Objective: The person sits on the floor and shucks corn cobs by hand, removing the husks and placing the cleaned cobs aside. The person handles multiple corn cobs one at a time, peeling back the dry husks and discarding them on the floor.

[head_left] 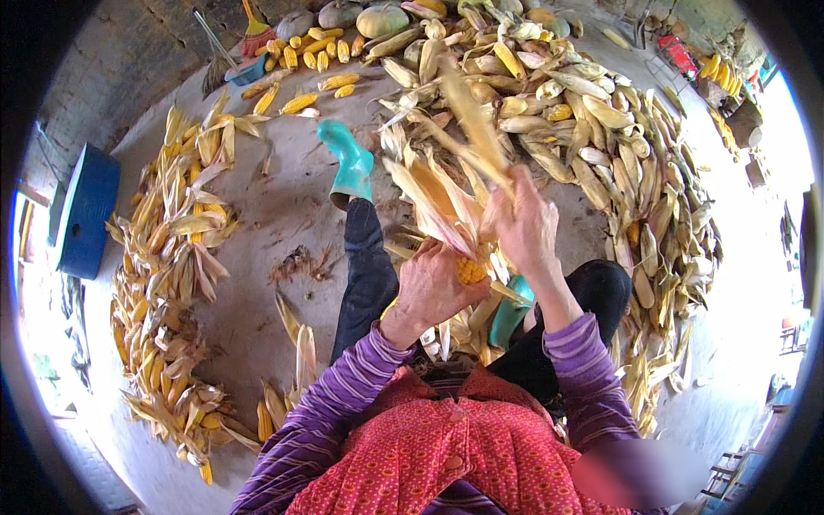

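Observation:
An ear of yellow corn (472, 270) is held in my left hand (434, 283), in front of my chest. Its husk leaves (438, 206) are folded back and fan out beyond the fingers. Just to the right, my right hand (524, 222) is closed on dry husk strips (473, 122), blurred and stretching upward. The lower end of the ear is partly covered by my left fingers. Behind my hands, more loose husks lie between my legs, where a turquoise rubber boot (513, 312) shows in part.
A large heap of unhusked corn (592, 122) curves from ahead to the right. Corn with pulled-back husks (174, 257) lines the left. Husked cobs (299, 103), pumpkins (382, 21), a broom (255, 32) and a blue tub (88, 212) stand farther out. My other boot (351, 161) is stretched forward.

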Demonstrator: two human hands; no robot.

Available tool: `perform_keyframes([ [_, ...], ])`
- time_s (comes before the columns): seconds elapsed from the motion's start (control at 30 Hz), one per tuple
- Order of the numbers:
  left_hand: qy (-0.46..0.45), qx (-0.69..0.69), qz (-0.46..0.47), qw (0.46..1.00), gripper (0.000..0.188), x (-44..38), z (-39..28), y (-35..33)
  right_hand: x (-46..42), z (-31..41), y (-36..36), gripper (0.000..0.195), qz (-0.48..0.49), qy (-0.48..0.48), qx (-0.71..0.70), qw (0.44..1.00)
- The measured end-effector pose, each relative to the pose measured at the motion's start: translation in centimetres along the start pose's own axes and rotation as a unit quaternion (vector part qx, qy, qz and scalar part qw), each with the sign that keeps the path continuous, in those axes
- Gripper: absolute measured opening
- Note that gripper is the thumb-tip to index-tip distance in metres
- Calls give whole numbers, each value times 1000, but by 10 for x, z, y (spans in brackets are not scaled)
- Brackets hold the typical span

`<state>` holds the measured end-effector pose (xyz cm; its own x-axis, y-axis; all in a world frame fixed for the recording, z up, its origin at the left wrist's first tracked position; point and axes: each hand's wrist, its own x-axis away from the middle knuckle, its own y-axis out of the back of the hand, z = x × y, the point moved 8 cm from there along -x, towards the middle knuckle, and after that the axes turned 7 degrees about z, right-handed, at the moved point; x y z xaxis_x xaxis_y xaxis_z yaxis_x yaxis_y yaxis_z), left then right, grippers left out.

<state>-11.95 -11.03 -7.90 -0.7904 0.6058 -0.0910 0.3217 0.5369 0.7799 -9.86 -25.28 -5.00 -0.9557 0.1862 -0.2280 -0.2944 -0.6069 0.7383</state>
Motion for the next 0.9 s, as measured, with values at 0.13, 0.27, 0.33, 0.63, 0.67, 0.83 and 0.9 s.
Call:
perform_keyframes([
  [0.13, -65, 65, -71, 993, 40, 12, -28, 14, -18, -123, -4, 24, -116, -156, 156, 968],
  [0.27, -97, 80, -91, 988, 43, 28, -20, 15, -12, -165, -35, 57, 83, -247, 67, 963],
  [0.33, -111, 50, -99, 988, 43, 29, -14, 14, -11, -143, -52, 85, 112, -191, 10, 975],
  [0.63, -123, -12, -96, 988, 48, 28, -10, 2, 24, -69, -60, 92, 264, -234, -463, 813],
  [0.67, -125, -17, -95, 987, 49, 28, -11, -1, 21, -69, -56, 93, 231, -214, -475, 822],
  [0.83, -116, -61, -72, 989, 47, 31, -8, -6, -1, -31, -32, 70, 112, -124, -505, 847],
  [0.9, -117, -69, -83, 987, 46, 31, -7, -6, -1, -27, -23, 67, 126, -137, -476, 860],
])
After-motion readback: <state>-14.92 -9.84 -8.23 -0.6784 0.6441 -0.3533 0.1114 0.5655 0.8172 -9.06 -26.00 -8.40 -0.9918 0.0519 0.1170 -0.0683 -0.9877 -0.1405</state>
